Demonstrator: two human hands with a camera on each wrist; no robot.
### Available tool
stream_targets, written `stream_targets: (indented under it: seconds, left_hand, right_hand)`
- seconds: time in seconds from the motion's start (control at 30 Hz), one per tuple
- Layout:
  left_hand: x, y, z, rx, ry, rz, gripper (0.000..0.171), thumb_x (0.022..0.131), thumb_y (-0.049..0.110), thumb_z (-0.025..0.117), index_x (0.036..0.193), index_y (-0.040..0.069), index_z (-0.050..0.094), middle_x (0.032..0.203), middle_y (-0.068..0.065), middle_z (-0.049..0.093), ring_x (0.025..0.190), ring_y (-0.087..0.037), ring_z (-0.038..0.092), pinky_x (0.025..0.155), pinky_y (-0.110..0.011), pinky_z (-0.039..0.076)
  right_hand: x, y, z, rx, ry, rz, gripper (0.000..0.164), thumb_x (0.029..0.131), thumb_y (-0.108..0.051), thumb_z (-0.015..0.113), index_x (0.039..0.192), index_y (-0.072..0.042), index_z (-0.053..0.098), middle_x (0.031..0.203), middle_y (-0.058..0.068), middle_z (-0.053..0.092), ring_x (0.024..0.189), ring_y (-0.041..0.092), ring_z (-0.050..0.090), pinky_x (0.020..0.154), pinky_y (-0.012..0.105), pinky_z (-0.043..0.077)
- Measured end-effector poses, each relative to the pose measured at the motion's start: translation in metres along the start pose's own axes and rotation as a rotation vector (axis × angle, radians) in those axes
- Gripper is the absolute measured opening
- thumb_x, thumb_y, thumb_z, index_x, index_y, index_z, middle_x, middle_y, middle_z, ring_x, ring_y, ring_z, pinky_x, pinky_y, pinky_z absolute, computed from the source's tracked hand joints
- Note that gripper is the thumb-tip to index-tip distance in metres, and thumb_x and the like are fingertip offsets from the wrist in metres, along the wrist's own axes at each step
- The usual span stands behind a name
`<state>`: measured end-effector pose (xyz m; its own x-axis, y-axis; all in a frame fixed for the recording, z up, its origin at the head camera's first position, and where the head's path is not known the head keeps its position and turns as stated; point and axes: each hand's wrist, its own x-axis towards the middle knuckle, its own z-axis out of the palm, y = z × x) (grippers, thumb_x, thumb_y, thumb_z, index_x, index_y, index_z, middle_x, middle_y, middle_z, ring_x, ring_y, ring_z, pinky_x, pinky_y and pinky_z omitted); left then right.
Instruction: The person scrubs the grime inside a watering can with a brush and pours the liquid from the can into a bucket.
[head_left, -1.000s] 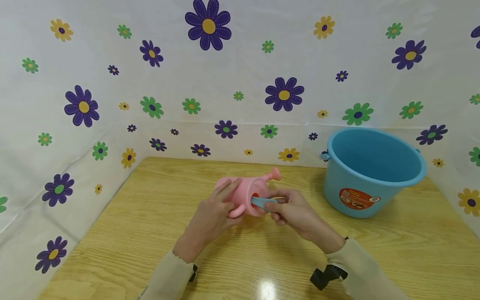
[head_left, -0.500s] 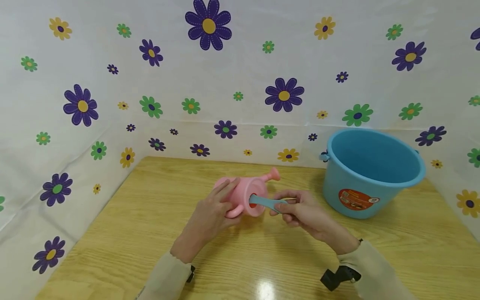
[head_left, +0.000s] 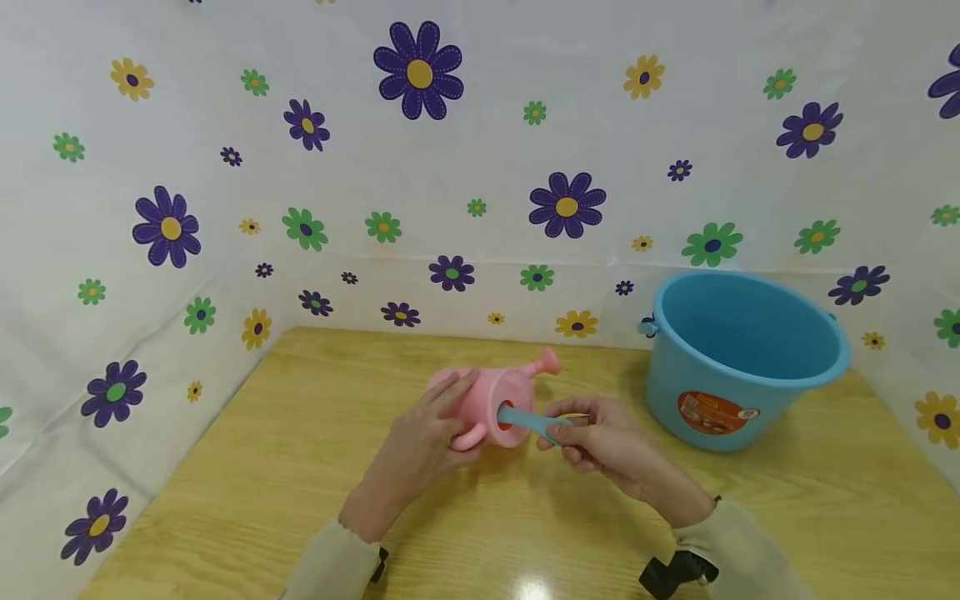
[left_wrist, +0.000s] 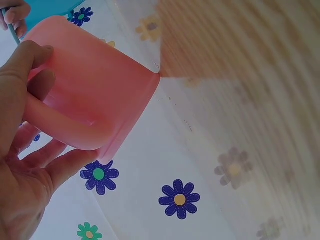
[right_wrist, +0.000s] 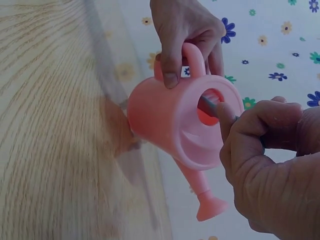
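Observation:
A pink watering can (head_left: pixel 491 390) lies on its side on the table, its opening facing right and its sprinkler spout (head_left: pixel 546 362) pointing to the back right. My left hand (head_left: pixel 416 442) grips it at the body and loop handle (left_wrist: pixel 65 125). Out of the round opening sticks a flat light-blue handle (head_left: pixel 525 418), pinched between the thumb and fingers of my right hand (head_left: pixel 611 446). The far end of that blue piece is inside the can, so its kind is hidden. Red shows in the opening around it in the head and right wrist views.
A large light-blue bucket (head_left: pixel 705 367) with a red label stands upright at the back right of the wooden table (head_left: pixel 300 483). White sheeting (head_left: pixel 337 167) with printed flowers rises behind the table and along both sides.
My right hand has drawn back to the right, and more of the blue handle now shows outside the opening. The left hand keeps its grip on the watering can, which stays in place.

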<state>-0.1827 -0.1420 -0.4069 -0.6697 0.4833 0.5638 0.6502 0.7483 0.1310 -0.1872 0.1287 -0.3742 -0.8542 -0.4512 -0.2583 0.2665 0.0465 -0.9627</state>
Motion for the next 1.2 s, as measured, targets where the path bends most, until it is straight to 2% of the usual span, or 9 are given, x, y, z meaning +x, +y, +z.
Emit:
stream_targets:
  seconds: [0.37,0.63,0.93,1.2]
  left_hand:
    - [-0.004,0.003,0.001,0.005,-0.008,-0.004,0.031,0.078,0.019,0.089,0.060,0.010,0.065,0.144,-0.014,0.063,0.133,-0.038,0.060,0.088,-0.038,0.063]
    - [0.000,0.003,0.001,0.005,-0.008,0.009,0.035,0.080,0.020,0.087,0.058,0.010,0.062,0.145,-0.013,0.062,0.134,-0.037,0.059,0.086,-0.036,0.064]
    - [0.000,0.003,0.001,0.017,-0.016,0.008,0.035,0.080,0.021,0.087,0.059,0.011,0.061,0.145,-0.013,0.062,0.134,-0.037,0.059,0.089,-0.038,0.063]
    - [0.000,0.002,0.002,0.016,-0.024,0.006,0.033,0.078,0.021,0.090,0.060,0.010,0.064,0.146,-0.013,0.061,0.134,-0.038,0.059,0.088,-0.037,0.063]
  right_hand:
    - [0.003,0.003,0.009,-0.026,0.019,0.011,0.030,0.101,-0.009,0.060,0.127,0.006,0.056,0.087,0.004,0.075,0.058,0.005,0.046,0.050,0.015,0.035]
    - [0.010,0.004,0.017,-0.051,0.065,-0.018,0.031,0.101,-0.007,0.061,0.128,0.007,0.058,0.076,-0.001,0.067,0.058,0.008,0.046,0.050,0.017,0.035]
    - [0.017,0.006,0.028,-0.039,0.082,-0.057,0.029,0.100,-0.005,0.060,0.126,0.009,0.057,0.080,0.002,0.073,0.057,0.007,0.047,0.050,0.017,0.036]
    - [0.020,0.007,0.031,-0.024,0.083,-0.044,0.026,0.100,-0.007,0.061,0.123,0.007,0.058,0.081,0.001,0.073,0.058,0.007,0.047,0.051,0.017,0.038]
